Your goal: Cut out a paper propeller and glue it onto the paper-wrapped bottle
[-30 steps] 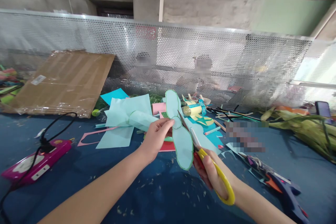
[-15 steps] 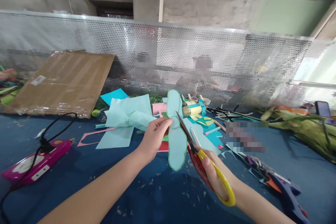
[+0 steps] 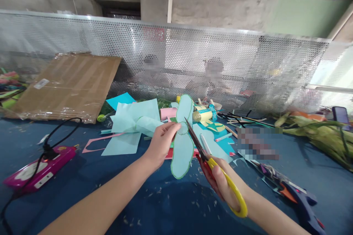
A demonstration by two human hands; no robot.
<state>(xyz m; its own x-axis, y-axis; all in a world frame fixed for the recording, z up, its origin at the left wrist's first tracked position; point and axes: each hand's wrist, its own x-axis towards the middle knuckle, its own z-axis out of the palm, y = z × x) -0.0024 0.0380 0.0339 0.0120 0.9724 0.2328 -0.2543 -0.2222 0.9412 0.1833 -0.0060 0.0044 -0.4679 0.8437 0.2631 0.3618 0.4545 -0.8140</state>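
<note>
The left hand (image 3: 162, 143) is pinching a flat, smooth pale-blue paper cutout (image 3: 182, 156) between its fingers, gripping beside the small round middle and holding the two green-edged, petal-like lobes above the blue bench (image 3: 154, 205). The right hand (image 3: 222, 178) is clamping its fingers around the yellow-and-red handles of scissors (image 3: 204, 155), whose dark, tapering metal blades are pointing towards that middle. Beyond, a pale-blue paper tube (image 3: 149, 126) is lying curled on crisp flat sheets (image 3: 121, 145), near a film-wrapped brown cardboard slab (image 3: 66, 84).
</note>
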